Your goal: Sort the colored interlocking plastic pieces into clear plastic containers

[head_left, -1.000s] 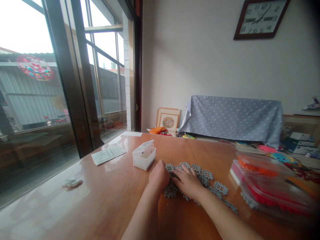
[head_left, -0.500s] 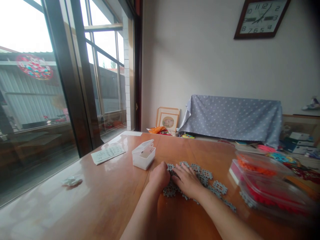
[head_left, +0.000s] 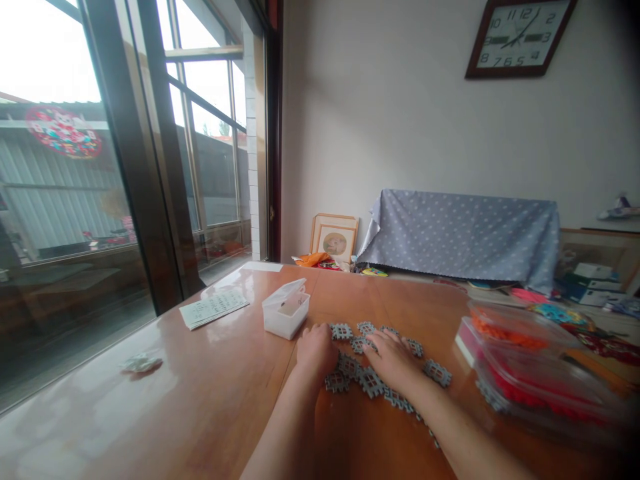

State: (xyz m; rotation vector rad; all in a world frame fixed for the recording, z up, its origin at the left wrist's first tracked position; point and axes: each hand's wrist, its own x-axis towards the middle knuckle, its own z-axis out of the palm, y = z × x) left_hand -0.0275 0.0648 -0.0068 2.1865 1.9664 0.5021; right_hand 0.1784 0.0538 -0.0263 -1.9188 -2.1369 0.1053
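Several grey interlocking plastic pieces (head_left: pixel 367 381) lie spread on the wooden table (head_left: pixel 210 400) in front of me. My left hand (head_left: pixel 316 350) rests at the left edge of the pile, its fingers curled over the pieces. My right hand (head_left: pixel 395 360) lies flat on the pile's middle, fingers stretched out towards the left. A single grey piece (head_left: pixel 343 331) lies just beyond my left hand, and another (head_left: pixel 438 373) lies to the right of my right hand.
A small white plastic box (head_left: pixel 286 313) with its lid up stands left of the pile, a printed paper sheet (head_left: pixel 214 307) beyond it. Clear containers of orange and red pieces (head_left: pixel 520 373) sit at the right. A crumpled wrapper (head_left: pixel 141 363) lies near the window.
My right hand has slid to the right across the pile, uncovering grey pieces between the two hands. My left hand stayed nearly in place.
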